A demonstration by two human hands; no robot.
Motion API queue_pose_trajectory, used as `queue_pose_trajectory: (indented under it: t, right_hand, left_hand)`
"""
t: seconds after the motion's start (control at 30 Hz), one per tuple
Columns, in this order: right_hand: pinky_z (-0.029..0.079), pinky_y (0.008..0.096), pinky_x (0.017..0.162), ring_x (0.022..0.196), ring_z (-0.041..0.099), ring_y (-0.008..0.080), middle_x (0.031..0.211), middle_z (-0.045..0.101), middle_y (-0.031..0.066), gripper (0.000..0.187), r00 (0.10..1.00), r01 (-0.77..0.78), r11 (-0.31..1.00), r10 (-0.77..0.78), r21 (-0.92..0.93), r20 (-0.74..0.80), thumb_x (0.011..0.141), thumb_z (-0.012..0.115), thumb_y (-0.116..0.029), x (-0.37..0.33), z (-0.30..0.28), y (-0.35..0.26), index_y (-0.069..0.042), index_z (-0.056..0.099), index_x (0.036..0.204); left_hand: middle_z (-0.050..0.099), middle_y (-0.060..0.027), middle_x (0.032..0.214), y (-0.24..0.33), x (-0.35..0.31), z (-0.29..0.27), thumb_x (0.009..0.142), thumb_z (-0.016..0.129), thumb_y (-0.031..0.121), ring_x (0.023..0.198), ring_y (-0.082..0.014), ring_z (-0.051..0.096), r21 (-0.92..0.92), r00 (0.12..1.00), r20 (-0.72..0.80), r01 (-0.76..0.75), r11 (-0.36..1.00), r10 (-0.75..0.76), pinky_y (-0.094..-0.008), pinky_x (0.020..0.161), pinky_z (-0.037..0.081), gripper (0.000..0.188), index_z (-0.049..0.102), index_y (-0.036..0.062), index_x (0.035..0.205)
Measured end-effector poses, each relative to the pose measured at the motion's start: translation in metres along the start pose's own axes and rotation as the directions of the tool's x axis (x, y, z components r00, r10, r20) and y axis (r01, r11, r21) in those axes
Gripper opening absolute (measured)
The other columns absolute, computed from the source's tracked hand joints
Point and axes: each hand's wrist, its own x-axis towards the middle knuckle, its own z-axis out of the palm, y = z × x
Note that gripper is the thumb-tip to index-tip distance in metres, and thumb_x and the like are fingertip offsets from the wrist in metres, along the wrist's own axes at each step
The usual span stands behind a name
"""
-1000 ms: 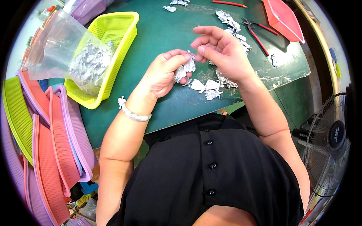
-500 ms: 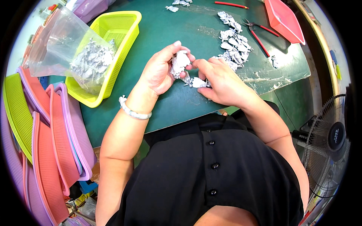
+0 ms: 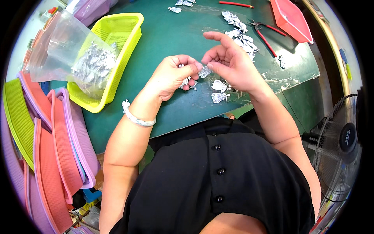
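My left hand [image 3: 173,76] is closed around several small silver-grey, flake-like pieces [image 3: 183,82], partly hidden by its fingers. Another grey piece [image 3: 204,71] shows between the two thumbs, by the left thumb's tip. My right hand [image 3: 233,64] is raised just to its right, index finger stretched out away from the thumb and the other fingers half curled; I see nothing gripped in it. Below the right hand, two loose pieces [image 3: 220,97] lie on the green table [image 3: 171,117]. Beyond it spreads a heap of similar pieces [image 3: 243,41].
To the left, a yellow-green basket [image 3: 136,37] holds a clear bag [image 3: 58,50] of grey pieces. Red-handled cutters [image 3: 267,42], a red pen-like stick [image 3: 235,4] and a pink tray [image 3: 292,23] lie at far right. Stacked baskets [image 3: 50,163] stand left, a fan [image 3: 339,144] right.
My right hand has lifted and opened, its index finger now stretched out. Loose pieces show on the table below it. My left hand has turned, its thumb now pointing right.
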Motion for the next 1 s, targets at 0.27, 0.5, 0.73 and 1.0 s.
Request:
queue_pose_trajectory:
  t: [0.27, 0.5, 0.73, 1.0]
  right_hand:
    - [0.045, 0.0212, 0.071, 0.079, 0.055, 0.0082, 0.088, 0.058, 0.0061, 0.050, 0.997, -0.016, 0.997, 0.021, 0.074, -0.079, 0.078, 0.057, 0.003, 0.010, 0.001, -0.006, 0.000, 0.037, 0.124]
    - [0.046, 0.0222, 0.069, 0.078, 0.056, 0.0103, 0.087, 0.058, 0.0086, 0.048, 0.996, 0.022, 0.985, -0.006, 0.171, -0.094, 0.079, 0.057, 0.002, 0.015, 0.005, -0.009, 0.003, 0.037, 0.122]
    - [0.045, 0.0273, 0.081, 0.089, 0.058, 0.0151, 0.098, 0.059, 0.0105, 0.044, 0.996, 0.084, 0.943, -0.078, 0.322, -0.032, 0.084, 0.047, 0.005, 0.018, 0.007, -0.007, 0.000, 0.036, 0.126]
    - [0.045, 0.0284, 0.079, 0.089, 0.058, 0.0180, 0.093, 0.060, 0.0101, 0.042, 0.991, 0.052, 0.992, -0.065, -0.115, -0.113, 0.080, 0.049, 0.003, 0.012, 0.001, 0.006, -0.002, 0.041, 0.122]
  left_hand:
    - [0.061, -0.0093, 0.075, 0.000, -0.001, -0.001, 0.083, 0.059, 0.017, 0.057, -0.0117, 0.054, -0.134, 0.997, 0.073, 0.036, 0.990, -0.027, -0.0214, 0.046, 0.042, 0.019, 0.058, -0.0007, 0.090]
    - [0.062, -0.0126, 0.082, 0.001, 0.001, -0.002, 0.085, 0.055, 0.016, 0.057, -0.0142, 0.055, -0.348, 0.951, 0.306, 0.149, 0.926, -0.038, -0.0238, 0.046, 0.044, 0.021, 0.056, -0.0031, 0.094]
    - [0.060, -0.0080, 0.079, -0.009, 0.005, -0.008, 0.085, 0.057, 0.016, 0.060, -0.0126, 0.055, -0.483, 0.960, 0.280, 0.131, 0.866, 0.010, -0.0228, 0.049, 0.045, 0.019, 0.056, 0.0020, 0.097]
    - [0.060, -0.0117, 0.084, -0.002, 0.005, -0.005, 0.082, 0.058, 0.008, 0.066, -0.0156, 0.058, -0.429, 0.994, 0.092, -0.008, 0.903, 0.053, -0.0232, 0.050, 0.046, 0.010, 0.052, 0.0052, 0.089]
